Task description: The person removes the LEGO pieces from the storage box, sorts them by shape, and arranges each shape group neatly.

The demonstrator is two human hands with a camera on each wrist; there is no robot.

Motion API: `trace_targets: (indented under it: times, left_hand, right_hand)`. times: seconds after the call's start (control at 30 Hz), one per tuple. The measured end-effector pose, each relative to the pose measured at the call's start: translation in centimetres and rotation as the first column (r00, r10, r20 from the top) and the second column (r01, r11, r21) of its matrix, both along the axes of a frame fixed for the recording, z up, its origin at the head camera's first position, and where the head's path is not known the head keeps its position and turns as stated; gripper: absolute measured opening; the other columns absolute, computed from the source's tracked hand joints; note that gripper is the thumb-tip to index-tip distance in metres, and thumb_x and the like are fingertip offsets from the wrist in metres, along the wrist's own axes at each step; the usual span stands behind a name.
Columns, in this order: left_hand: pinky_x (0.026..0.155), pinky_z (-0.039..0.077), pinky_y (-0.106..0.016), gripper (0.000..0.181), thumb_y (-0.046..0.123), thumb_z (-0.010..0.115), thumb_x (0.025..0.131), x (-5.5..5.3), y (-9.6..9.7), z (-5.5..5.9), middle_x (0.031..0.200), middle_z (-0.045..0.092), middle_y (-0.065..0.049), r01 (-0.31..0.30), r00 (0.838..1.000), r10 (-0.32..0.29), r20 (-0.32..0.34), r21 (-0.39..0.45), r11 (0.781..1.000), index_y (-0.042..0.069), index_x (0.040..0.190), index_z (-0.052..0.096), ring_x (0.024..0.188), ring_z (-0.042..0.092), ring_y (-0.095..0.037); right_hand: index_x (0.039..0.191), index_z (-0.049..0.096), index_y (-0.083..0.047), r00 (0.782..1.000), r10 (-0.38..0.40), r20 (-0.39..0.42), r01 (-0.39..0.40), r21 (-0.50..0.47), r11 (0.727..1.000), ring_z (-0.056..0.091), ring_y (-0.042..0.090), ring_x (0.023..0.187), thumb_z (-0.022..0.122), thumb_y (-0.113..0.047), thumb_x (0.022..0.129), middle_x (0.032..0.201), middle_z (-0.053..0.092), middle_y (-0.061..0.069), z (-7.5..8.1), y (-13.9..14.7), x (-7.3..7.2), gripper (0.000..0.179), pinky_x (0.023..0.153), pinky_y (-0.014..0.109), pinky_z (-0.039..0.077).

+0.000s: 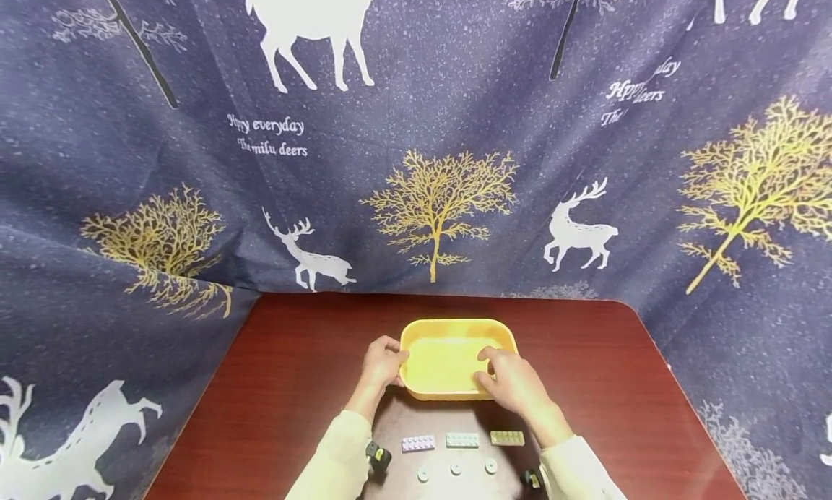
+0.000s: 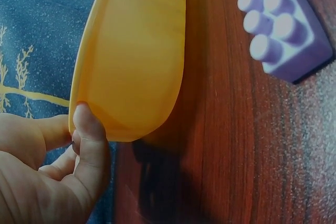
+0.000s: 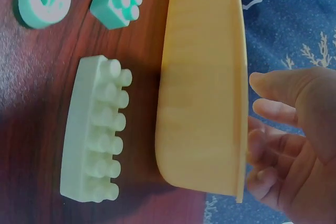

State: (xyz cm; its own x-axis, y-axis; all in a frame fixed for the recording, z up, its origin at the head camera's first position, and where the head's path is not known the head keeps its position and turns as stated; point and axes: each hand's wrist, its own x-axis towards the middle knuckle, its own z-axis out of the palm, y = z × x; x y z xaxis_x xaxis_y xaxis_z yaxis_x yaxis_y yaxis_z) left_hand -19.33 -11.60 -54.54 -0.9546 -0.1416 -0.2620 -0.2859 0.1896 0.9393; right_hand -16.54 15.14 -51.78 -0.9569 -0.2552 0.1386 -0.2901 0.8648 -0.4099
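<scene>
A yellow rectangular basin (image 1: 448, 366) with rounded corners stands on the table in front of me. My left hand (image 1: 382, 363) pinches its left end by the rim, the thumb (image 2: 88, 124) lying on the outer wall. Over the basin's right end hovers my right hand (image 1: 516, 384), its thumb and forefinger apart and loosely bent. In the right wrist view the right-hand fingers (image 3: 262, 179) pass behind the rim, and nothing shows between them. Below the basin lie a purple toy brick (image 1: 418, 444), a mint green brick (image 1: 462, 440) and a pale green brick (image 1: 507, 438).
Nearer to me are small round pieces with a centre hole, one at left (image 1: 423, 475), one in the middle (image 1: 456, 469) and one at right (image 1: 490, 466). The reddish-brown table (image 1: 299, 348) meets a blue curtain (image 1: 442, 110) printed with deer and trees.
</scene>
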Motion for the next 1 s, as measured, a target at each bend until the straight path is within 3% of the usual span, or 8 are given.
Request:
trace_targets:
  times: [0.37, 0.73, 1.0]
  left_hand:
    - [0.040, 0.059, -0.030, 0.020, 0.003, 0.070, 0.093, -0.2, -0.1, -0.2, 0.089, 0.066, -0.021, 0.001, 1.000, -0.001, 0.000, -0.016, 1.000, -0.005, 0.108, 0.061, 0.051, 0.064, -0.024]
    - [0.039, 0.058, -0.028, 0.021, 0.002, 0.069, 0.093, 0.1, -0.1, -0.1, 0.092, 0.067, -0.025, 0.007, 1.000, -0.007, -0.023, 0.002, 1.000, -0.007, 0.109, 0.061, 0.048, 0.062, -0.021]
    - [0.039, 0.057, -0.028, 0.020, 0.002, 0.069, 0.093, 0.1, 0.0, 0.1, 0.089, 0.066, -0.021, 0.002, 1.000, -0.002, -0.015, 0.002, 1.000, -0.007, 0.108, 0.061, 0.049, 0.063, -0.022]
  right_hand:
    - [0.105, 0.069, -0.011, 1.000, 0.007, 0.018, -0.007, 0.005, 1.000, 0.058, 0.016, 0.066, 0.078, -0.021, 0.084, 0.075, 0.062, -0.003, -0.6, 0.0, -1.4, 0.024, 0.062, 0.035, 0.054]
    - [0.099, 0.070, -0.009, 0.999, 0.014, 0.051, -0.014, -0.002, 1.000, 0.055, 0.012, 0.060, 0.077, -0.018, 0.084, 0.063, 0.057, -0.009, -1.1, -0.2, -2.0, 0.019, 0.060, 0.035, 0.053]
    - [0.086, 0.068, -0.012, 0.994, 0.054, 0.091, -0.057, 0.026, 0.998, 0.055, 0.014, 0.063, 0.085, -0.018, 0.072, 0.068, 0.062, -0.006, -1.6, -0.4, -2.4, 0.023, 0.058, 0.034, 0.052]
